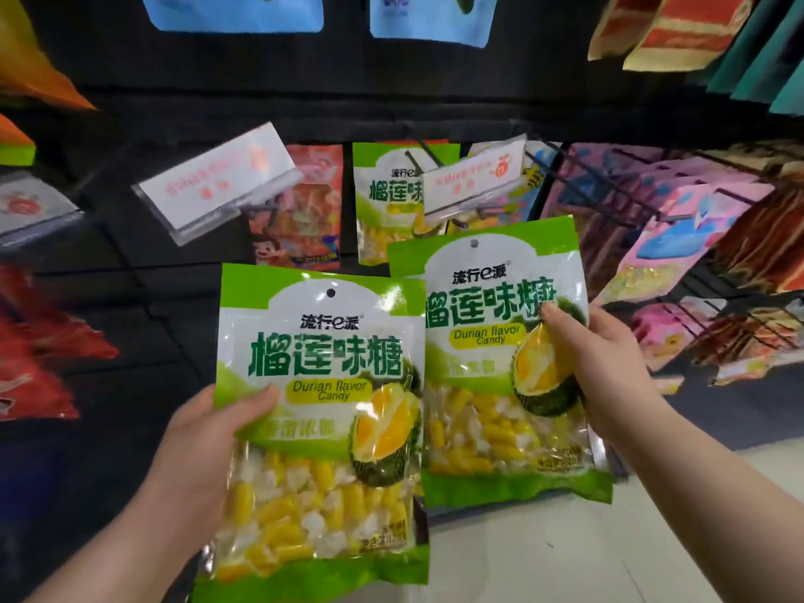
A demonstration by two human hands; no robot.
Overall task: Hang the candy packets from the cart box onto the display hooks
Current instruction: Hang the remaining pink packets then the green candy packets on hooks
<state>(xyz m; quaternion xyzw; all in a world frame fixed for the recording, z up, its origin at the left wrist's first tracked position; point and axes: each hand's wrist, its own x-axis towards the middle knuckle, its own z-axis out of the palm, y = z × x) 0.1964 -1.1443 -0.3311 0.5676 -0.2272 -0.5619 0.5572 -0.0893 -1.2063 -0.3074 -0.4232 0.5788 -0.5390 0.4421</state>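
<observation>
I hold two green and white durian candy packets upright in front of a black display wall. My left hand (204, 446) grips the left packet (322, 428) by its left edge, thumb on the front. My right hand (604, 367) grips the right packet (491, 363) by its right edge, thumb on the printed durian. Each packet has a round hang hole at its top. Behind them an identical durian packet (387, 198) hangs on a display hook (424, 161), whose price tag (474, 176) partly covers it. The cart box is out of sight.
A second clear price tag (217, 180) sticks out on a hook at the left, with an orange cartoon packet (300, 211) behind it. Pink and brown packets (670, 228) hang on several hooks at the right. Blue packets hang above, red ones at the far left. Pale floor lies lower right.
</observation>
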